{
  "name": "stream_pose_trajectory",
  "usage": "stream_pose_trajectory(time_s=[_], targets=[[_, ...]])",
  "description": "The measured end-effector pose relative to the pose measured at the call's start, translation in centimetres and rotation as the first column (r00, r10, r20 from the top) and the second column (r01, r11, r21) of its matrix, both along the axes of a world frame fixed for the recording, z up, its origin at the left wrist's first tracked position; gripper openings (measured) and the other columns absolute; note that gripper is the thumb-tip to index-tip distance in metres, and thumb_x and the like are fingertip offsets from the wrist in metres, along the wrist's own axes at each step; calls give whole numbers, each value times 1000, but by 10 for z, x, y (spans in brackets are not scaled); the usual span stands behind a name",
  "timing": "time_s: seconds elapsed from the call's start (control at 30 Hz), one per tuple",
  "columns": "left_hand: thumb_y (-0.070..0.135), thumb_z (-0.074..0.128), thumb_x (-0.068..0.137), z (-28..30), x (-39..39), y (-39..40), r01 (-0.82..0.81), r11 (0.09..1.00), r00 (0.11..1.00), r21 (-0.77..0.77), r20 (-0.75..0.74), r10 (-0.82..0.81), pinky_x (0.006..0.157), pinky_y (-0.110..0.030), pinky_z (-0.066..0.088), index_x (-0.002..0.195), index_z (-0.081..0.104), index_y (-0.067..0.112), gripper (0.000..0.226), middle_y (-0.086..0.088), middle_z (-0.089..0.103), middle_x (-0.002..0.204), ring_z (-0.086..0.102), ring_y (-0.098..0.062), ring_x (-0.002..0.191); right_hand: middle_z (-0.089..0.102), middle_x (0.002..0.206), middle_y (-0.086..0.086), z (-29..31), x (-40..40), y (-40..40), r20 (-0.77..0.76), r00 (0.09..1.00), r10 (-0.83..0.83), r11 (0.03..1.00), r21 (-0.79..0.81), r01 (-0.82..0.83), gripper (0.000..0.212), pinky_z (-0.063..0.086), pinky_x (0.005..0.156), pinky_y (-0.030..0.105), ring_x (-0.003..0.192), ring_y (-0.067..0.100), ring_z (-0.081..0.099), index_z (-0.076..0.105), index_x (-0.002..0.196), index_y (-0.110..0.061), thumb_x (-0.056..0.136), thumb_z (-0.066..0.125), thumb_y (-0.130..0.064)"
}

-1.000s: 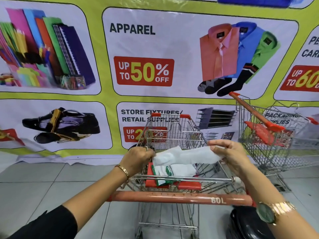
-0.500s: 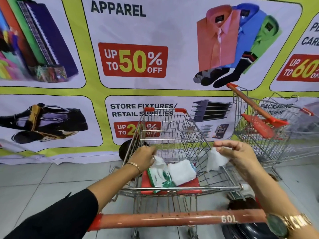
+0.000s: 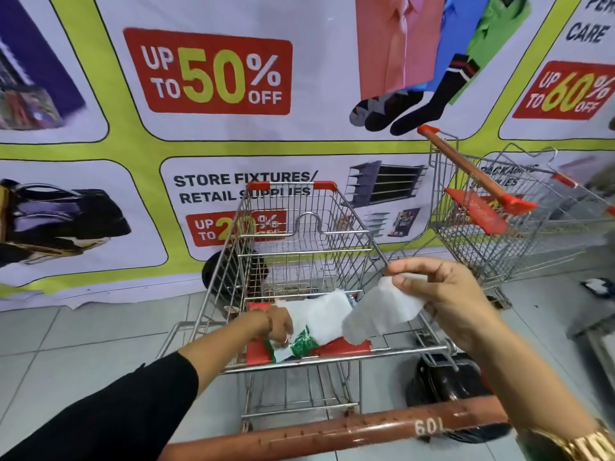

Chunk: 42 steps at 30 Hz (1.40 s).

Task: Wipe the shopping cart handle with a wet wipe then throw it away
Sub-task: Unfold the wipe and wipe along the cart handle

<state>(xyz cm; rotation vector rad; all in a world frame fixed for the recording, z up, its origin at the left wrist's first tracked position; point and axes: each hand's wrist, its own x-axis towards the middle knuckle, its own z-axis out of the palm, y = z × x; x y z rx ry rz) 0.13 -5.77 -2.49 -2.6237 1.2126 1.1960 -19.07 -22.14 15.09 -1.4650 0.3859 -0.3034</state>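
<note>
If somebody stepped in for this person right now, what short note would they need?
Right hand: pinching a loose wet wipe, held up over the cart's child seat.
Left hand: down on the wipes pack, which lies on the red seat flap; whether it grips the pack is unclear.
Cart handle: nearest the camera, neither hand on it.
Done: one wipe is out.
Left: wipe the handle along its length, then bin the wipe. No bin is in sight.
</note>
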Motion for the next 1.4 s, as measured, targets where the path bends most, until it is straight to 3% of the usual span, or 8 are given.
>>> stream_pose_trajectory(time_s=[0.23, 0.43, 0.67, 0.73, 0.83, 1.03, 1.2, 1.4], targets=[[-1, 47, 87, 64, -7, -12, -445, 812, 869, -377, -402, 290, 87, -32, 48, 118, 61, 7, 35, -15, 63, 123, 59, -18, 101, 74, 63, 0, 19, -10, 7, 41, 992, 122, 992, 29, -123, 17, 53, 50, 16, 54, 8, 65, 72, 69, -11, 57, 65, -1], [13, 32, 85, 110, -53, 0, -674, 716, 396, -182, -907, 142, 85, -32, 44, 101, 64, 21, 37, -5, 62, 110, 59, -14, 92, 76, 78, -4, 46, -19, 16, 52, 959, 278, 960, -38, -276, 22, 53, 55, 19, 67, 7, 68, 74, 73, -18, 56, 68, -5], [0, 69, 72, 150, -116, 39, -574, 797, -71, -189, -958, -278, 70, -26, 60, 100, 65, 5, 29, -9, 74, 94, 71, -19, 87, 77, 81, -3, 65, -35, 32, 120, 932, 343, 939, -53, -339, 24, 56, 58, 18, 73, 8, 69, 74, 75, -14, 58, 65, 1], [8, 88, 53, 154, -127, 54, -638, 734, 130, -233, -972, -195, 56, -20, 59, 98, 60, 1, 54, -8, 75, 84, 73, -17, 75, 77, 81, -2, 66, -44, 33, 119, 938, 326, 945, -53, -322, 23, 56, 58, 18, 71, 9, 69, 73, 75, -13, 58, 66, 1], [6, 90, 40, 152, -143, 82, -831, 521, 178, -194, -981, -81, 49, -23, 59, 89, 60, -9, 60, -15, 75, 74, 73, -20, 63, 77, 78, -1, 62, -62, 33, 85, 955, 283, 958, -66, -278, 22, 56, 55, 18, 67, 9, 68, 73, 74, -14, 58, 67, 0], [-1, 51, 88, 149, -171, 113, -952, 106, 305, -288, -926, 223, 44, -19, 56, 79, 62, -3, 14, -5, 74, 61, 69, -11, 51, 74, 64, -3, 28, -96, 44, -14, 989, 148, 980, -135, -149, 27, 52, 48, 14, 53, 5, 64, 68, 74, -11, 70, 63, 16], [12, 65, 84, 137, -191, 127, -737, 186, 571, -649, -453, 685, 43, -17, 47, 69, 69, 10, 16, 2, 62, 61, 55, -6, 50, 67, 74, 6, -8, -110, 63, -64, 998, 22, 917, -395, -45, 20, 47, 51, 5, 54, -1, 61, 68, 78, -5, 71, 67, 13], [20, 66, 82, 126, -214, 120, -446, 330, 520, -832, 59, 852, 70, -24, 48, 78, 74, 13, 12, -5, 75, 79, 59, -13, 70, 74, 87, 15, -42, -118, 79, -7, 998, -55, 651, -758, 30, 16, 51, 80, 33, 82, 25, 68, 71, 84, -3, 75, 63, 8]])
